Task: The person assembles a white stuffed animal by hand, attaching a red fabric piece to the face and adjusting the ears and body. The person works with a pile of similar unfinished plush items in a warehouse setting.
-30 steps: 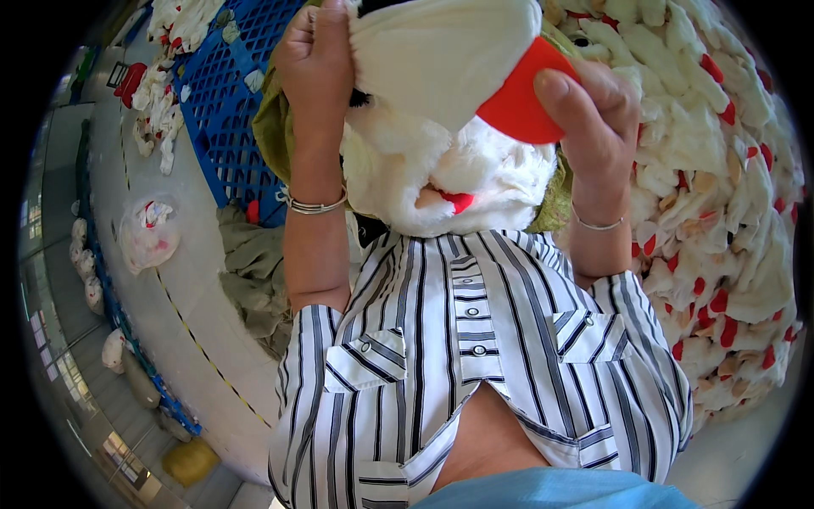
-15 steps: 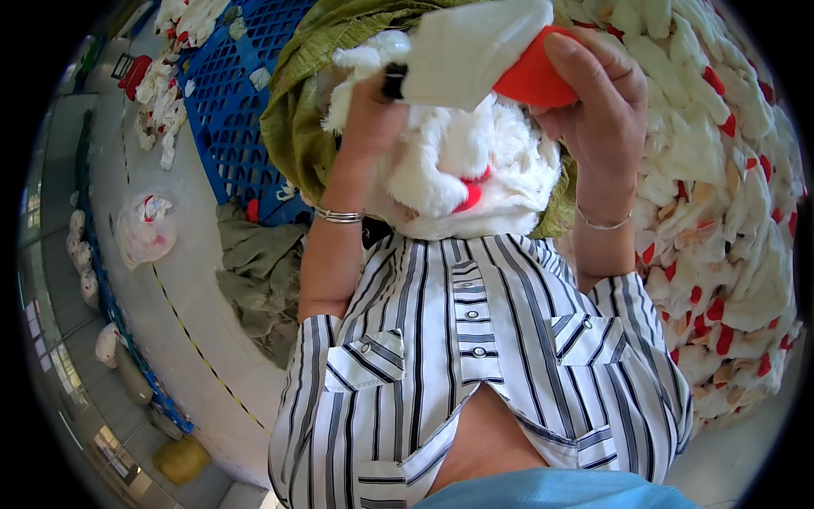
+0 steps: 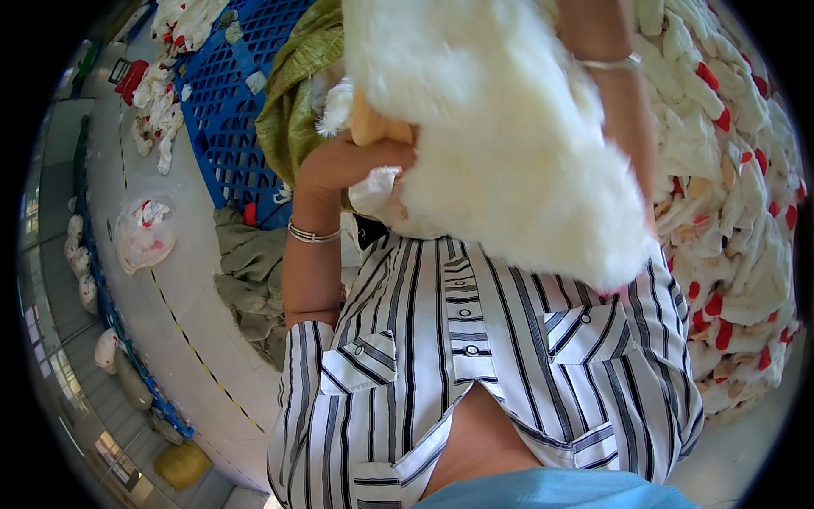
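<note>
A large white fluffy plush piece (image 3: pixel 500 144) hangs in front of my chest, pile side showing and partly blurred. On its left side my left hand (image 3: pixel 360 161) is closed on its edge, beside a beige patch (image 3: pixel 369 119). A pale, shiny fabric bit (image 3: pixel 377 188) pokes out beneath those fingers. My right hand (image 3: pixel 593 19) reaches up to the top edge of the picture behind the plush; its fingers are hidden. Behind the piece, an olive-green woven sack (image 3: pixel 292 110) shows at the left, with a bit of white fluff (image 3: pixel 337 109) at its mouth.
A big heap of white plush skins with red parts (image 3: pixel 729 204) rises on the right. To the left stand a blue plastic lattice crate (image 3: pixel 233 102) and a crumpled grey-green cloth (image 3: pixel 250 280). A clear plastic bag (image 3: pixel 146 237) lies on the floor (image 3: pixel 195 297) further left.
The smooth white piece with a red part, held up between both hands, is no longer seen. Fluffy plush now fills that place, hanging lower. My right hand has moved up, mostly out of sight.
</note>
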Motion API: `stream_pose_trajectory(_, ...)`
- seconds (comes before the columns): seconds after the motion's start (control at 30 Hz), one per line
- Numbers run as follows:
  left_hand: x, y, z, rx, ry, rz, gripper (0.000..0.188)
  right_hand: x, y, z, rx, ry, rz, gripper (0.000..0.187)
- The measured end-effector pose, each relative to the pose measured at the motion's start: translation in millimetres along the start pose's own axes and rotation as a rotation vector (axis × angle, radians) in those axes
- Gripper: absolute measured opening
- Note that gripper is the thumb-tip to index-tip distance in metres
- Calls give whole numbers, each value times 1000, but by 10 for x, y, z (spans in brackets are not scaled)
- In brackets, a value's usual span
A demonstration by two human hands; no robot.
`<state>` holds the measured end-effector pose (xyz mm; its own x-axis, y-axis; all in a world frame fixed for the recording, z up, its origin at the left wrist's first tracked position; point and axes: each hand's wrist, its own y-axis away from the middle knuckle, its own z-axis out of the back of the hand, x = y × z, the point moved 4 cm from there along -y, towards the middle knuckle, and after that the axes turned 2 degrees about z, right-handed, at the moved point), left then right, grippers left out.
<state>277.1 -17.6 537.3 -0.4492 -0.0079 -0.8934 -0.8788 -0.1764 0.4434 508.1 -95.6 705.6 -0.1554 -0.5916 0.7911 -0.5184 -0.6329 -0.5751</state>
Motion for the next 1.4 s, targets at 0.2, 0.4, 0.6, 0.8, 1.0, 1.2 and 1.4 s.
stream_pose_trajectory(0.2, 320, -408, 460, -466, 130, -272, 36, -1634, 780, 259, 237, -311, -591, 34)
stream_pose_trajectory(0.4, 176, -373, 283, -432, 139, -663, 51, -1506, 1459, 413, -33, 13, -707, 41)
stream_pose_trajectory(0.6, 136, -568, 281, -355, 218, -633, 39, -1159, 1789, 302, 161, 275, -490, 44)
stream_pose_trajectory(0.8, 192, -600, 122, -401, 181, -563, 28, -1065, 1923, 148, 99, 552, -414, 32)
stream_pose_trajectory(1.0, -129, -377, -113, -295, 143, -527, 25, -901, 1811, 173, 55, 515, -226, 18)
stream_pose_trajectory(1.2, -225, -465, -263, -246, 47, -525, 22, -817, 1811, 233, -97, 199, -240, 14)
stream_pose_trajectory(1.4, -251, -515, -475, -162, 144, -535, 19, -708, 1833, 303, -284, 112, -173, 7)
